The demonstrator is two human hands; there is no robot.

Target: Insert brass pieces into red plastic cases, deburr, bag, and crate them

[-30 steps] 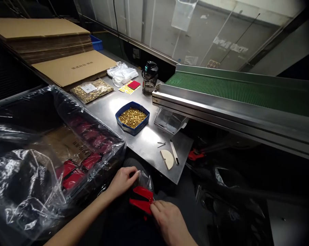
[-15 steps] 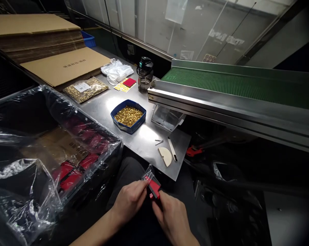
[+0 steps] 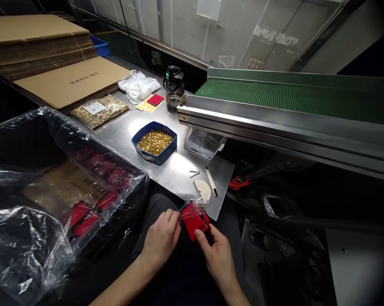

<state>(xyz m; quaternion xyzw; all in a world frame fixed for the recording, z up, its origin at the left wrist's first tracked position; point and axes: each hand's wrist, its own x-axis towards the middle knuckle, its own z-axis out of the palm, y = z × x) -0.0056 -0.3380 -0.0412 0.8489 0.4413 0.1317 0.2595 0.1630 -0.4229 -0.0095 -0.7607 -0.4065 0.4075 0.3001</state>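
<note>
Over my lap is a red and black plastic part, turned with its broad red face up; a shiny clear film seems to lie over it. My right hand grips its lower right side, thumb on the red face and fingers beneath. At the left edge, the curled fingers of my left hand pinch the part's corner or its film; the fingertips are partly hidden. Just beyond the part, on the metal table, lie a cream half-round piece, a white craft knife and small metal pins.
A blue bin holds small brass-coloured pieces. To the left stands a film-lined box with several red parts inside. Flat cardboard, a bag of brass pieces, a bottle and a green conveyor lie further back.
The red and black part has been turned, so its broad red face now shows instead of a narrow side. My right hand has shifted its hold; the view has moved slightly.
</note>
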